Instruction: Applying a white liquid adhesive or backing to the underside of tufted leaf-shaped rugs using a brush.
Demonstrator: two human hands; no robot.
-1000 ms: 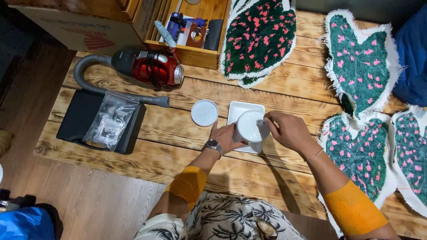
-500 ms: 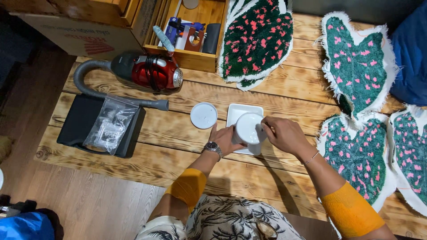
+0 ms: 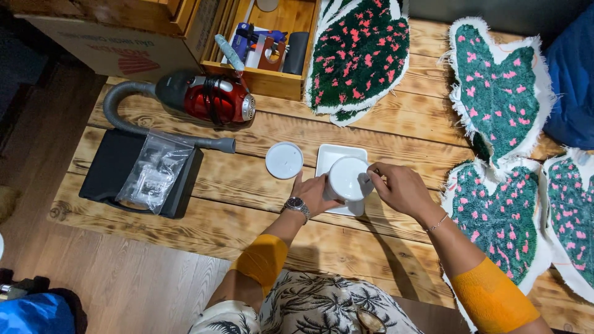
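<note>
A round white container is held tilted over a square white dish on the wooden table. My left hand grips the container's side from the left. My right hand holds a thin tool at the container's right rim, fingers pinched. The container's round white lid lies flat just left of the dish. What is inside the container is hidden.
A red handheld vacuum with grey hose lies at the left, beside a black case with a clear plastic bag on it. Green tufted heart-shaped pieces with pink spots lie to the right and back. A wooden tool drawer stands behind.
The view has shifted slightly. My hands stay at the white container over the dish; the right hand's fingers have moved a little along its rim.
</note>
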